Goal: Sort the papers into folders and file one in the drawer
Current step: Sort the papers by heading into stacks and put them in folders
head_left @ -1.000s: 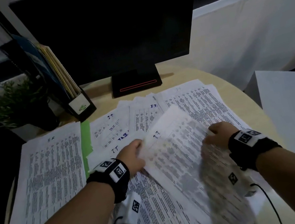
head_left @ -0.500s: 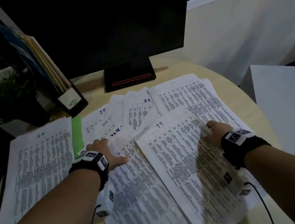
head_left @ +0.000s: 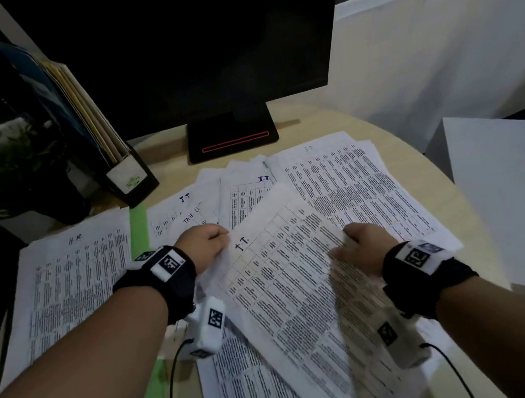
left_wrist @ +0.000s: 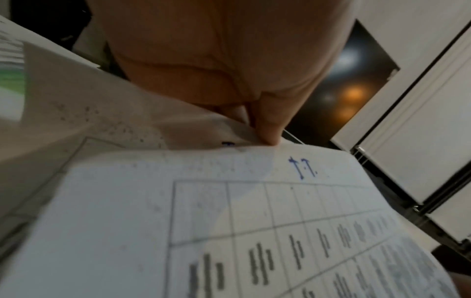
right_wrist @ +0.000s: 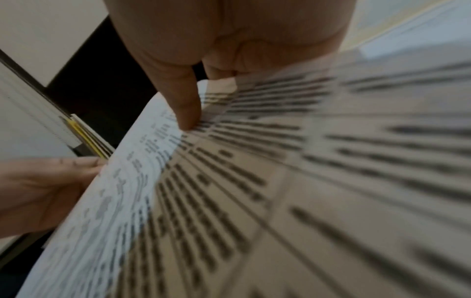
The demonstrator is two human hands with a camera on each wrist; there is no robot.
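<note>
With the left hand (head_left: 207, 242) pinching the top corner and the right hand (head_left: 364, 246) pinching the right edge of the white printed sheet marked "IT" (head_left: 289, 284), raised over the loose papers on the round beige desk (head_left: 394, 142), both grips should stay level to avoid creasing.
</note>
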